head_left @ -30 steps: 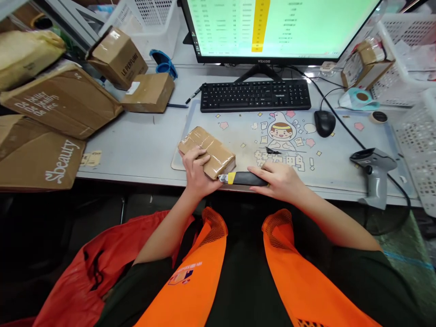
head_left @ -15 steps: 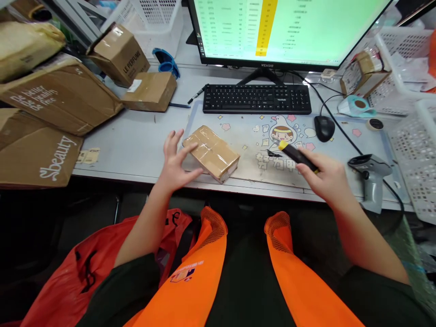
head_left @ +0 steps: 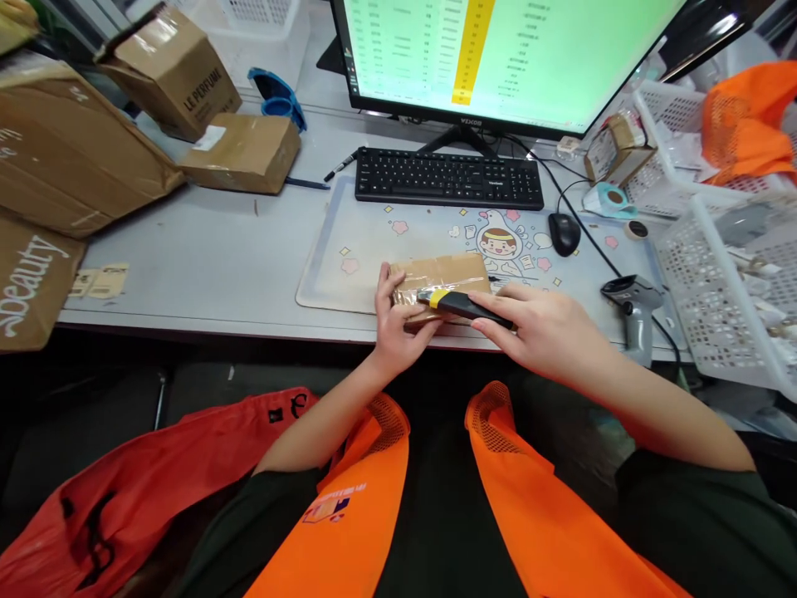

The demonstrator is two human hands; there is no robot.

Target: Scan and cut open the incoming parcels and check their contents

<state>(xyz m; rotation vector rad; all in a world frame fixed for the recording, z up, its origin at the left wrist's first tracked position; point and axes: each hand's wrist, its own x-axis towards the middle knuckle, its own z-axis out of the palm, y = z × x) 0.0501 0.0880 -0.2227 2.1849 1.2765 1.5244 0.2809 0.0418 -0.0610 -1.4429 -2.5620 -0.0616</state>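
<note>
Head view: I see both hands at the near edge of the desk (head_left: pixel 205 266), over the cartoon desk mat (head_left: pixel 349 249).
Left hand (head_left: pixel 398 328): curled round the left end of the taped parcel (head_left: pixel 448 272), fingers over the top, thumb at the near side.
Right hand (head_left: pixel 541 328): closed round the black handle of the utility knife (head_left: pixel 464 306), which points left toward the left hand.
Parcel: flat on the mat, just beyond both hands, its near side close to the desk edge.
Knife tip: the yellow-banded end lies on the parcel's near top edge, just beside my left fingertips.
Open room: bare desk well out to the left of the left hand; bare mat beyond the parcel up to the keyboard (head_left: pixel 448 178).
Tight side: the barcode scanner (head_left: pixel 632 303) stands just right of the right hand, with the white basket (head_left: pixel 722 282) past it and the mouse (head_left: pixel 564 232) beyond.
</note>
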